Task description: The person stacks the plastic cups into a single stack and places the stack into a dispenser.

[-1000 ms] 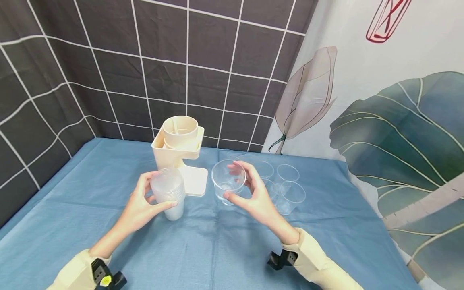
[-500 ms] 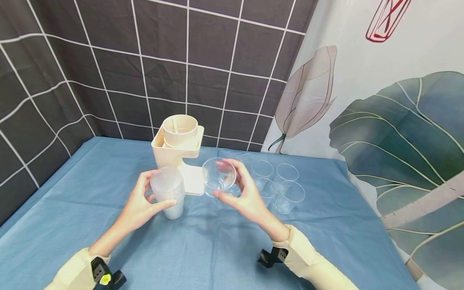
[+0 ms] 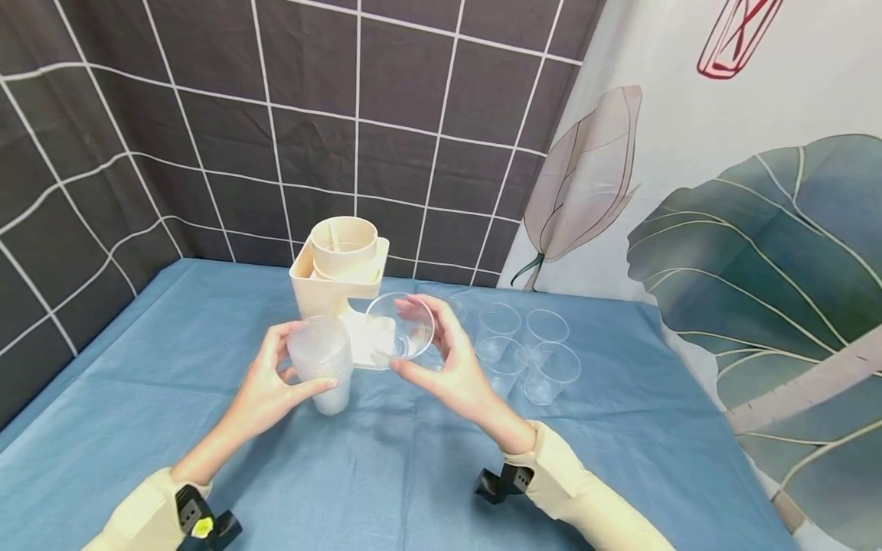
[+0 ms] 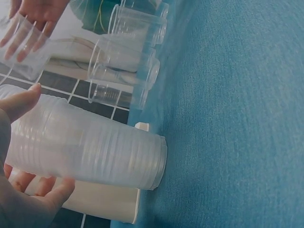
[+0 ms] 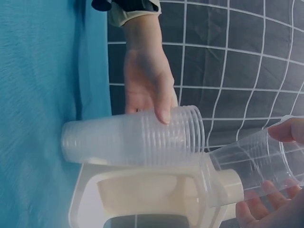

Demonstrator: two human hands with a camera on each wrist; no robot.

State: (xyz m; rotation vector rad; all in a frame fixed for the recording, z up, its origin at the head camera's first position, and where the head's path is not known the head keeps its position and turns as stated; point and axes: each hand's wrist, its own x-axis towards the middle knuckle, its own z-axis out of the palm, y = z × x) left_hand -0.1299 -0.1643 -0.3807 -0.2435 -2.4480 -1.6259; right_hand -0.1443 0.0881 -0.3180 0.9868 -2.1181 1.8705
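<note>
My left hand (image 3: 265, 394) grips a nested stack of clear plastic cups (image 3: 320, 356), thumb on the near side and fingers behind. The stack stands upright with its base down at the cloth in the left wrist view. A single clear plastic cup (image 5: 251, 161) is held by my right hand (image 3: 458, 371), thumb and fingers around its side. That cup is lifted and tilted, its base toward the stack's rim in the right wrist view. Behind both stands a cream-coloured stand (image 3: 313, 295) with a round holder (image 3: 344, 252) on top and a flat foot below.
Several separate clear cups (image 3: 551, 375) stand upright in a cluster on the blue cloth (image 3: 406, 474), right of my right hand. A dark gridded curtain (image 3: 400, 92) hangs behind the table, with a leaf-printed curtain (image 3: 772, 245) at the right.
My right hand has moved left and slightly away from me with the single cup, bringing it closer to the stack and in front of the stand's foot. The left hand stays in place.
</note>
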